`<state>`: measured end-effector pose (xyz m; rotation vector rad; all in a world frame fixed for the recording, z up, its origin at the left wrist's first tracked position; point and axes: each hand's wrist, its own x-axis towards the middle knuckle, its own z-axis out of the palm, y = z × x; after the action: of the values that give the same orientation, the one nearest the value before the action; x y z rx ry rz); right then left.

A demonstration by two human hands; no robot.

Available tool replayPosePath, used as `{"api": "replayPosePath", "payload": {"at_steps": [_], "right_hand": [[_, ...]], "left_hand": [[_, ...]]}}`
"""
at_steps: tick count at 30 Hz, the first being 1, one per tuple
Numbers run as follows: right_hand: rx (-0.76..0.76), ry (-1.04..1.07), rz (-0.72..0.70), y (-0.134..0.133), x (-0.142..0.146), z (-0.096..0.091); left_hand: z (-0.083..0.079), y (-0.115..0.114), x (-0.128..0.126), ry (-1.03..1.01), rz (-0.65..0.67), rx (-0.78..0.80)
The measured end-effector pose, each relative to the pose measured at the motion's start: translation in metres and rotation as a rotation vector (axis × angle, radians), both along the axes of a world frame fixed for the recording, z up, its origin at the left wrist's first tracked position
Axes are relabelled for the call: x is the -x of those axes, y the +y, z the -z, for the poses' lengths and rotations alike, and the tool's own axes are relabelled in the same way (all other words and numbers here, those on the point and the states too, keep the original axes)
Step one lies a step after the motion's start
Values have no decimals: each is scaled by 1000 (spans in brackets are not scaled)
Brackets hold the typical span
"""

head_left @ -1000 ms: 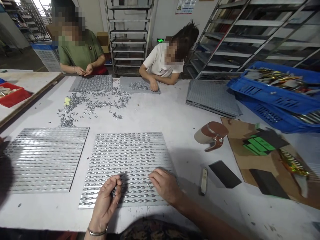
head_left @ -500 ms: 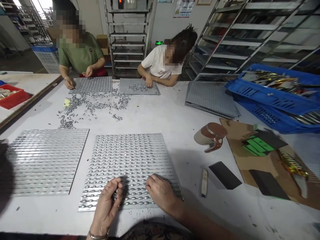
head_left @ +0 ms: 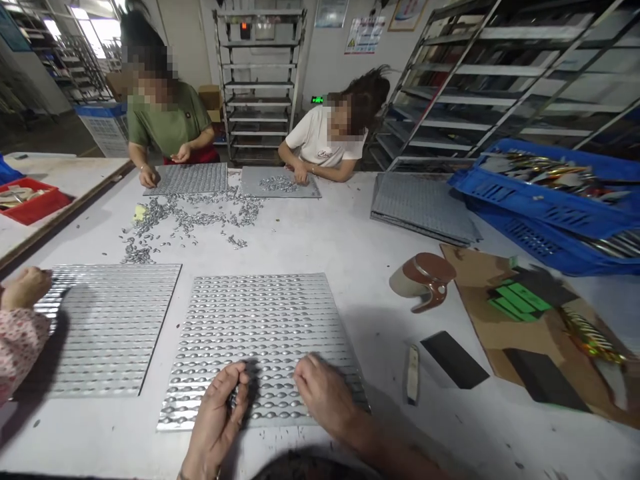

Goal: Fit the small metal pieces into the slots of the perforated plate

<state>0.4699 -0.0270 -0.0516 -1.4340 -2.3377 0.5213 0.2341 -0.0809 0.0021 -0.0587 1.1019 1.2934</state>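
My left hand (head_left: 220, 410) is curled above the front edge of a silver ribbed board (head_left: 334, 333), closed around small dark-grey oval metal pieces (head_left: 233, 397). To its right, my right hand (head_left: 325, 393) bends over the same board with its fingers pressed together. Its fingertips are turned down at the rows, and what they hold, if anything, is hidden. Shiny oval pieces (head_left: 270, 403) sit in lines along the board, fuller at the left and front than at the right.
At left, a co-worker's hand (head_left: 27, 288) is over a second ribbed board (head_left: 115, 333). Two people sit opposite, near loose metal pieces (head_left: 200, 217). To my right are a brown cup (head_left: 429, 268), a cutter-like tool (head_left: 413, 375), dark sheets (head_left: 455, 360), cardboard (head_left: 480, 313) and blue crates (head_left: 530, 200).
A co-worker's hand and patterned sleeve have come into view over the left board. The scene sits slightly lower in the picture. My hands keep almost the same pose over the board.
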Motion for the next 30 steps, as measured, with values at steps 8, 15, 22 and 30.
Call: {"api": "replayPosePath", "payload": {"at_steps": [8, 15, 22, 30], "right_hand": [[610, 599, 185, 12, -32, -33], [304, 315, -12, 1, -9, -25], [181, -24, -174, 3, 5, -16], [200, -139, -227, 12, 2, -21]], "left_hand": [[-4, -3, -1, 162, 52, -51], [-6, -7, -3, 170, 54, -47], [-5, -14, -1, 138, 25, -67], [-4, -15, -2, 127, 33, -71]]}}
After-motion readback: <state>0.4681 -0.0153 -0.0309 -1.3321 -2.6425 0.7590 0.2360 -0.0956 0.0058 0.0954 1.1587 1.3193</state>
